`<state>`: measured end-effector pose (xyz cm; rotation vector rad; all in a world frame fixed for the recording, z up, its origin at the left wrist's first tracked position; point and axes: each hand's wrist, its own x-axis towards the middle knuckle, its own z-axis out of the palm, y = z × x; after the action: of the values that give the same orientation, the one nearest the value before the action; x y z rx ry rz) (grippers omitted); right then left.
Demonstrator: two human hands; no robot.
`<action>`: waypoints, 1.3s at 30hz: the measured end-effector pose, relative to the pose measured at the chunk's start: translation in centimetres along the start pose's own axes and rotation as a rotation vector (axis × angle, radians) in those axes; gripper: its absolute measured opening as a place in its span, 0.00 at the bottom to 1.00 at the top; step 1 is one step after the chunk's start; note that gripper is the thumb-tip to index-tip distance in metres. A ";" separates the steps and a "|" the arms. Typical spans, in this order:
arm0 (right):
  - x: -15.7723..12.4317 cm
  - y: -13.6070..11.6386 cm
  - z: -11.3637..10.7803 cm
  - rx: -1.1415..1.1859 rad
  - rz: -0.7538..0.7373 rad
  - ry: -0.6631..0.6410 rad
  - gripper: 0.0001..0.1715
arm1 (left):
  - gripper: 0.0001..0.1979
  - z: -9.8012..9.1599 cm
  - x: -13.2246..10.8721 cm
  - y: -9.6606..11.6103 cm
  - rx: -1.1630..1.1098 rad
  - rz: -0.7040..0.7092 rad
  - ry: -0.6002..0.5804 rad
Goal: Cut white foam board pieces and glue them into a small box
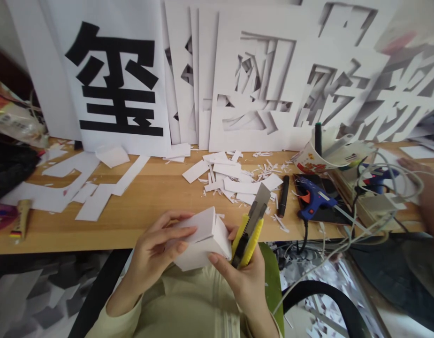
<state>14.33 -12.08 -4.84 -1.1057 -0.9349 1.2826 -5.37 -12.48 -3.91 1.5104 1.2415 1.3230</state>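
A small white paper box (199, 241) is held up in front of my chest, just off the table's front edge. My left hand (156, 244) grips its left side, fingers over the top face. On the box's right side, the thumb of my right hand (243, 274) presses its lower corner. That same hand also holds a yellow utility knife (247, 230), its blade out and pointing up and away from me. A narrow gap shows along the box's upper edge, where the top flap stands slightly apart.
White paper scraps (234, 176) lie on the wooden table (160, 188) beyond my hands. A black marker (283, 196), a blue glue gun (315, 199) and tangled cables are to the right. White boards (227, 94) with cut-out characters lean at the back. Another person's arm (428, 197) shows at far right.
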 end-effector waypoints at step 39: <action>1.4 0.3 -0.3 0.212 0.489 0.174 0.28 | 0.52 -1.9 2.0 0.8 0.053 -0.034 -0.346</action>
<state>14.65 -10.74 -5.24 -1.2973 -0.3952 1.6047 -7.08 -10.80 -2.30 1.6645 1.0794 0.9620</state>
